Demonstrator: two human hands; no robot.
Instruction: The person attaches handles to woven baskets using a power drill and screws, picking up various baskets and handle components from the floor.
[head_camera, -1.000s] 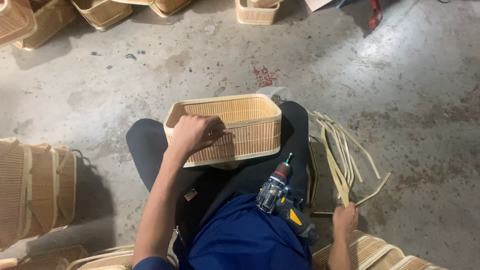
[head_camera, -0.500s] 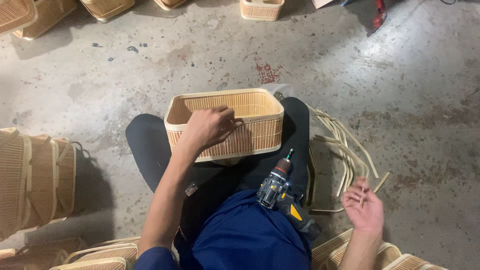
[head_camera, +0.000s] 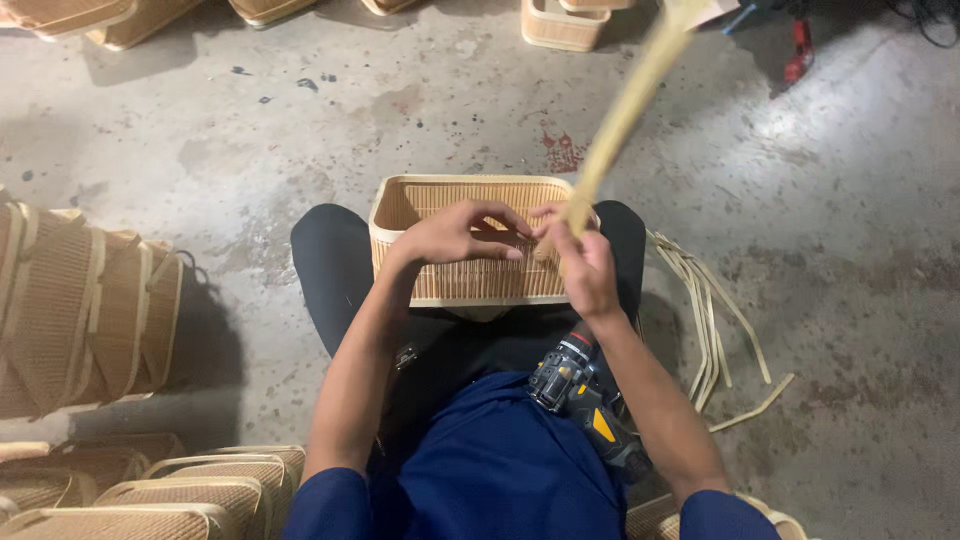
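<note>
— What have the hands got?

— My right hand (head_camera: 585, 270) is closed round a pale strip (head_camera: 625, 105), gripped near its lower end; the rest of it runs up and away from the hand, blurred. My left hand (head_camera: 455, 235) lies just beside it, fingers curled loosely over the near rim of the basket (head_camera: 470, 280), pinching nothing that I can make out. The basket sits on my lap, under both hands.

— And further out?

— A drill (head_camera: 580, 395) lies below the right hand against my thigh. To the right of that hand, loose strips (head_camera: 705, 310) lie on the floor (head_camera: 300, 130). Stacked baskets (head_camera: 80, 300) stand well off to the left.

— What could go wrong?

— I'd judge the strip could whip or kink, since it's held only at one end. The basket rests on my legs with just the left hand steadying it, so a hard push could tip it. The drill might slide off, too.

— Changed from a moment ago?

— Yes. The right hand was open down by the floor strips, holding nothing; now it's up at the rim with a strip. The left has kept to the basket.
</note>
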